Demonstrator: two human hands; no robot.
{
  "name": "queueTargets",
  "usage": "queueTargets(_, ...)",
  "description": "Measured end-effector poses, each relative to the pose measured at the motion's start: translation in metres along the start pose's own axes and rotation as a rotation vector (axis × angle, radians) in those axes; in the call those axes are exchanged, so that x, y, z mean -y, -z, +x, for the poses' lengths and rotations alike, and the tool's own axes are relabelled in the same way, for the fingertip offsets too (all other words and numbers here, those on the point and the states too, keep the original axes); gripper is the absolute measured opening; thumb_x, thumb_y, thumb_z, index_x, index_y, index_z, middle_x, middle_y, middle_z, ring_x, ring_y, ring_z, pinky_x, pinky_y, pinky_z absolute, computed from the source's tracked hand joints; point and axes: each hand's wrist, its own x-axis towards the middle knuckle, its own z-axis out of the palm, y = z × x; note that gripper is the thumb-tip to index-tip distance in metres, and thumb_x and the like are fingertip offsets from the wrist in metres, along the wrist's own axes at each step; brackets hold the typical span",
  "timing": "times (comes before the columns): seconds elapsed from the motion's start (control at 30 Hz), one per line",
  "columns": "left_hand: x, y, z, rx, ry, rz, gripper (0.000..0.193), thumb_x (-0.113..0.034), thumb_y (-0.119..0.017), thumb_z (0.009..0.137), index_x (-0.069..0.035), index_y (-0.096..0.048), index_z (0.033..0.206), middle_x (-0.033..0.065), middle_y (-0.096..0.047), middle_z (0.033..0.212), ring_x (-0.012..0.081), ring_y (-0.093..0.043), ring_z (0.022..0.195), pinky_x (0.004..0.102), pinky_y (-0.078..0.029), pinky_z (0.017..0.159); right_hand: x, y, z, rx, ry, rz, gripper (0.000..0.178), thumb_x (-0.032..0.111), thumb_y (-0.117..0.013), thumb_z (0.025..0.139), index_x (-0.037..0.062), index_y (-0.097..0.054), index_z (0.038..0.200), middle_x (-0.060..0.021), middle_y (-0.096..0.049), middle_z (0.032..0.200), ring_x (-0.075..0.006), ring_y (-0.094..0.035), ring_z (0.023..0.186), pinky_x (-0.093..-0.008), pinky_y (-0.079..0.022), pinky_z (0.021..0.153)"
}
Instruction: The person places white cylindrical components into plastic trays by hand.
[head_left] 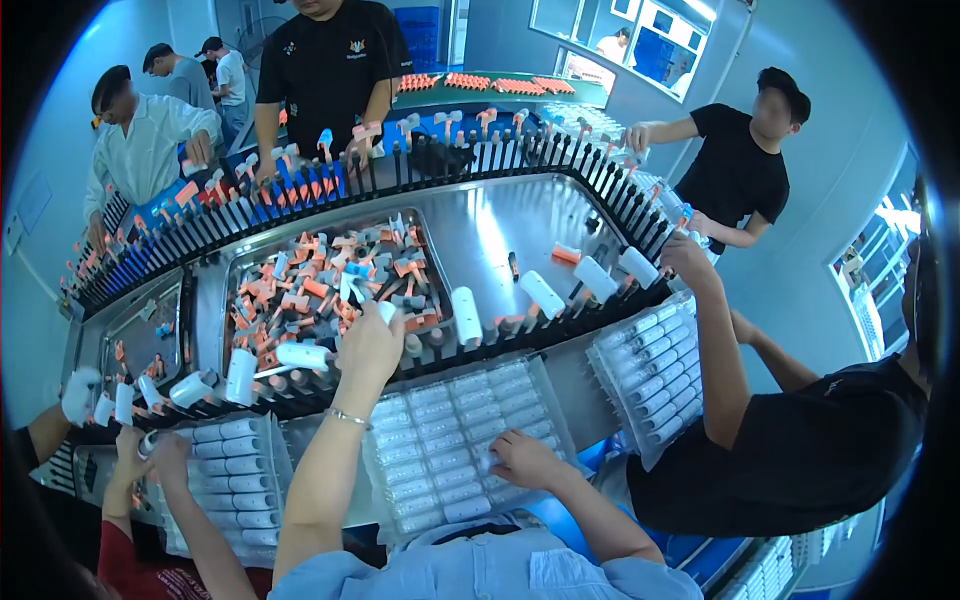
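My left hand (pixel 370 348) reaches over the near row of upright pegs, its fingers closed around a small white plastic shell (pixel 387 312). Below it, a clear tray (pixel 378 475) holds rows of white cylindrical plastic shells (pixel 433 411). At the tray's right half, my right hand (pixel 527 461) rests low with bent fingers pinching at a white shell, which they largely cover. A white shell (pixel 302 356) sits on a peg left of my left wrist, and another white shell (pixel 465 316) stands on a peg to the right.
Beyond the pegs, a metal pan (pixel 335 285) holds a heap of orange and grey parts. A ring of black pegs (pixel 400 172) runs around the line. Co-workers' arms (pixel 715 340) work close at right, and hands (pixel 165 455) at left. More shell trays (pixel 655 370) flank mine.
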Motion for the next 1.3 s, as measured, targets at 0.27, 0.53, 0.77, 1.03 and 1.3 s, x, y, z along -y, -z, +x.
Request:
queueTargets(0.27,0.047,0.026,-0.034,-0.176,0.054,0.034,0.045,-0.040,-0.050,0.088,0.000,-0.046,0.108,0.0235,-0.062,0.088,0.0398,-0.062,0.078,0.0509,-0.048,0.064,0.008,0.014,0.007,-0.033,0.020,-0.031,0.033,0.018,-0.068,0.071,0.0015,-0.055,0.096,-0.0167,-0.055,0.097,-0.0353,-0.053,0.094,-0.0415,-0.045,0.082)
queueTargets(0.53,0.060,-0.023,-0.184,-0.161,-0.509,-0.324,0.013,-0.009,-0.066,0.074,-0.007,-0.060,0.085,0.0098,-0.054,0.086,0.0294,-0.054,0.080,0.0394,-0.043,0.071,0.012,0.025,0.013,-0.155,-0.102,0.027,0.034,0.021,-0.065,0.077,-0.0003,-0.056,0.102,-0.0171,-0.056,0.099,-0.0348,-0.053,0.096,-0.0412,-0.045,0.081)
queueTargets(0.77,0.043,-0.088,-0.227,0.395,-0.747,-0.218,0.017,-0.020,-0.067,0.071,-0.008,-0.060,0.081,0.0094,-0.052,0.082,0.0271,-0.053,0.083,0.0381,-0.043,0.069,0.000,-0.006,0.038,-0.281,-0.157,0.082,0.035,0.027,-0.061,0.083,-0.0029,-0.055,0.102,-0.0223,-0.056,0.096,-0.0393,-0.053,0.091,-0.0439,-0.044,0.078)
queueTargets(1.03,0.037,-0.105,-0.215,0.520,-0.664,-0.179,0.029,-0.022,-0.065,0.073,-0.002,-0.057,0.091,0.0173,-0.054,0.093,0.0312,-0.054,0.091,0.0420,-0.045,0.078,-0.010,0.001,0.043,-0.323,-0.318,0.185,0.037,0.031,-0.056,0.085,-0.0037,-0.052,0.098,-0.0267,-0.058,0.092,-0.0426,-0.057,0.086,-0.0478,-0.046,0.073)
queueTargets(1.3,0.075,-0.039,-0.178,-0.227,0.305,-0.454,0.029,-0.020,-0.065,0.079,0.001,-0.054,0.095,0.0196,-0.062,0.080,0.0352,-0.061,0.070,0.0383,-0.047,0.061,-0.082,0.053,-0.014,-0.709,-0.524,0.103,0.042,0.034,-0.070,0.073,0.0007,-0.056,0.095,-0.0229,-0.061,0.087,-0.0426,-0.058,0.083,-0.0463,-0.046,0.069)
